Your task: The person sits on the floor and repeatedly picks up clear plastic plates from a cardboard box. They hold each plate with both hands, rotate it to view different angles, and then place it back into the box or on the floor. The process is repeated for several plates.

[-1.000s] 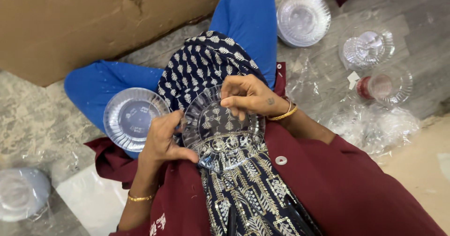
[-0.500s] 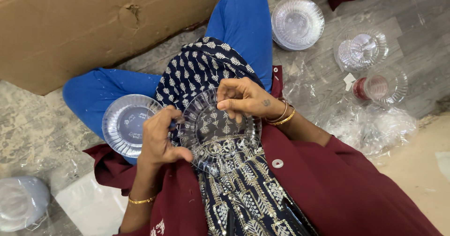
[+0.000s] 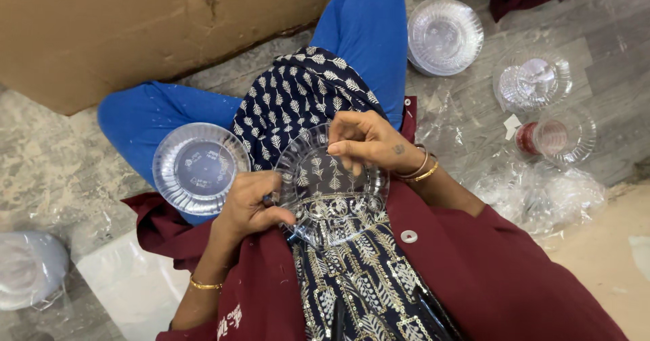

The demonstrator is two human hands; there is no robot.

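One clear plate, two hands

Single head-worn view, looking steeply down, close over the lap, floor edges perhaps slightly distorted

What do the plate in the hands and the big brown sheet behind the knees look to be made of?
Plate: seemingly thin clear plastic, glossy, with a ribbed rim; the patterned cloth shows through it. The left hand grips its edge and the right hand pinches at its top. Brown sheet: most likely cardboard, matte, creased and scuffed.
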